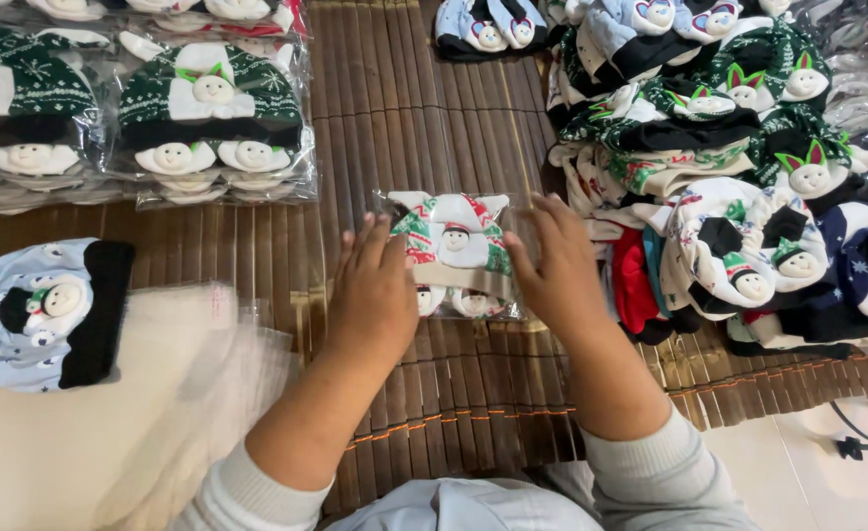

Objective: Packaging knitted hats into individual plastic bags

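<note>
A clear plastic bag holding folded white, red and green snowman socks lies on the brown bamboo mat in the middle. My left hand presses on the bag's left side. My right hand grips its right edge, fingers curled over the plastic. Both forearms in pale sleeves reach in from the bottom.
Bagged green snowman socks are stacked at top left. A loose pile of unbagged socks fills the right. A light blue sock lies on a stack of empty clear bags at left. A black cable crosses the white floor, bottom right.
</note>
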